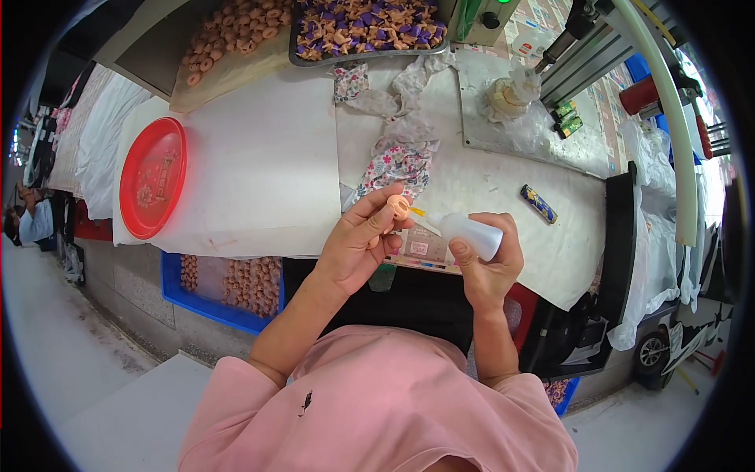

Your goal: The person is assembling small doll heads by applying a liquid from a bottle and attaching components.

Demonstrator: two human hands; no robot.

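My left hand [351, 250] pinches a small peach-coloured doll head [399, 207] between thumb and fingers, with an opening in it facing up. Lower in the same palm, one or more similar peach pieces [373, 242] show between the fingers. My right hand [497, 271] is wrapped round a white squeeze bottle [473, 235], tilted so its thin yellow-tipped nozzle points left at the doll head. The tip is very close to the head; whether they touch I cannot tell. A floral cloth [397, 168] lies just beyond my hands.
A red oval plate [152, 178] lies at the left. Many peach heads [236, 35] and a dark tray [370, 57] of peach-and-purple figures are at the back. A blue crate [222, 313] sits below the table edge. At right are a metal press [550, 71] and a dark-wrapped cylinder [539, 204].
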